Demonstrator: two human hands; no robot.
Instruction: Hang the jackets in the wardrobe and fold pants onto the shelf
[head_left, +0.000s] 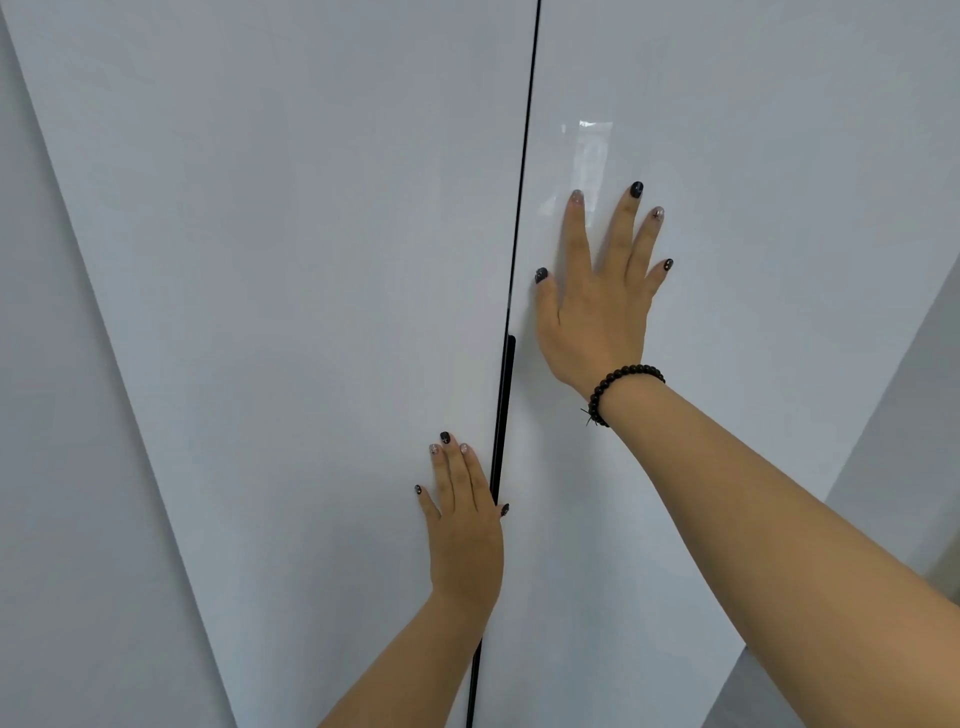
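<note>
two glossy white wardrobe doors fill my view, the left door (311, 312) and the right door (753, 260), meeting at a thin dark seam with a slim black handle strip (503, 415) running down the lower part of it. my left hand (465, 525) lies flat on the left door right at its inner edge, fingers straight and together, thumb just at the handle strip, gripping nothing. my right hand (597, 306) is spread flat on the right door a little higher, near its inner edge, fingers (631, 218) splayed and released, a dark bead bracelet (621, 387) on the wrist. these panels look stiff, smooth and slippery, so flat palms will only push; to pull one open i judge i'd need to hook my fingertips behind the black strip, low on the seam, and swing gently, since a tall door like this is probably light but awkward. the jackets, the pants, the rail and the shelf are all out of sight, either behind the doors or outside my view. the tops and bottoms of the doors are cut off, and i cannot tell whether they are fully shut.
</note>
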